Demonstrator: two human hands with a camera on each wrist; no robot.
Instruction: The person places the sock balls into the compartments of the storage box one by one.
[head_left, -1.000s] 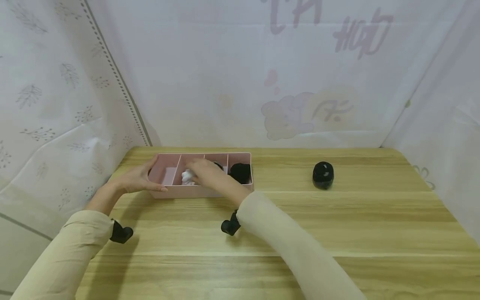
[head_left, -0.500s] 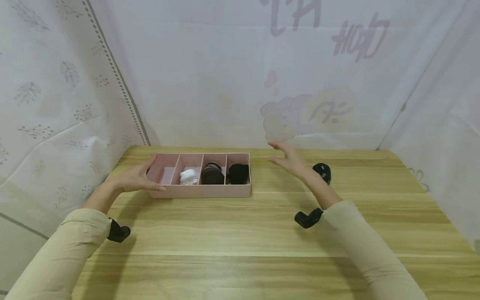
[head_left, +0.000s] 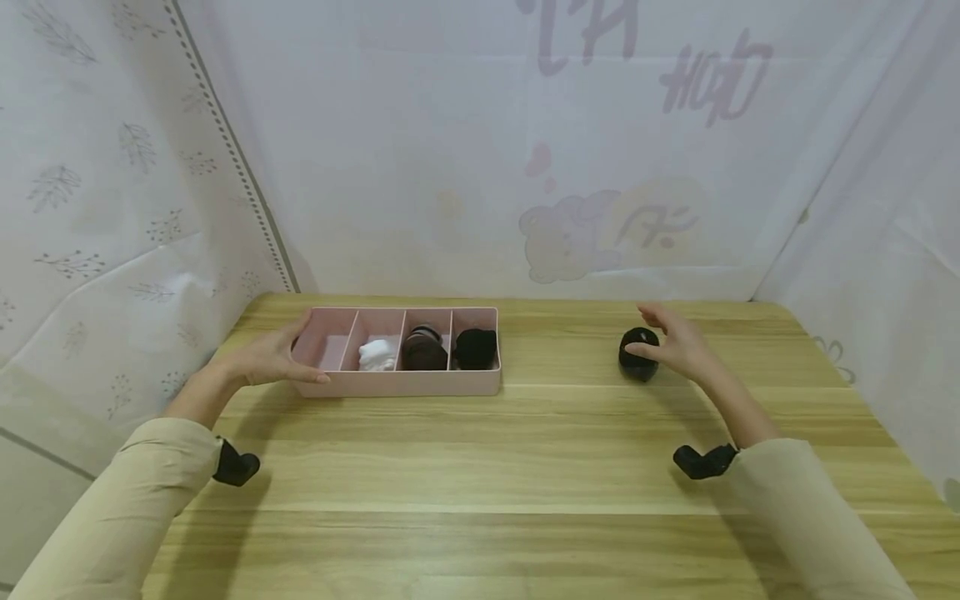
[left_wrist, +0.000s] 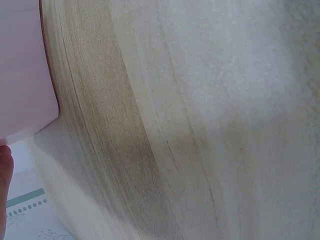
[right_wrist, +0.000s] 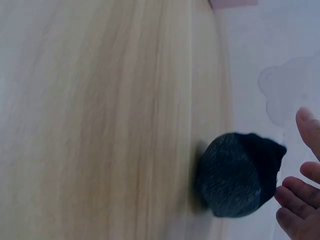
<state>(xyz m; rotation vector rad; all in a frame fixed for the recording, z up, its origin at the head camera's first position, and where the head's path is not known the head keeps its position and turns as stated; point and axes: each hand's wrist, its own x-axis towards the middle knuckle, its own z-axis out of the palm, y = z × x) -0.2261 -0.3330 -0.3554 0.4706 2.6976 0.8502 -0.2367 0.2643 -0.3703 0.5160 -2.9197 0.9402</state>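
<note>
A balled-up pair of black socks (head_left: 637, 365) sits on the right of the table; the right wrist view shows the sock ball (right_wrist: 232, 175) as dark grey and black knit. My right hand (head_left: 678, 343) is at its right side, fingers spread and thumb in front of it in the head view; whether they touch is unclear. At the left, my left hand (head_left: 266, 354) holds the end of a pink divided box (head_left: 405, 383), thumb on its front wall. Inside lie a white cloth bundle (head_left: 377, 354), a dark brown bundle (head_left: 425, 350) and a black bundle (head_left: 476, 348); the leftmost compartment is bare.
The wood-grain table (head_left: 480, 467) ends at the back against a pale printed curtain (head_left: 420, 167). More curtain hangs along both sides. A black wrist mount (head_left: 237, 463) is on the left forearm, another black mount (head_left: 705, 461) on the right.
My right hand has left the second compartment of the box, where the white bundle now lies in plain view, and moved right to the black socks. The left hand keeps its place.
</note>
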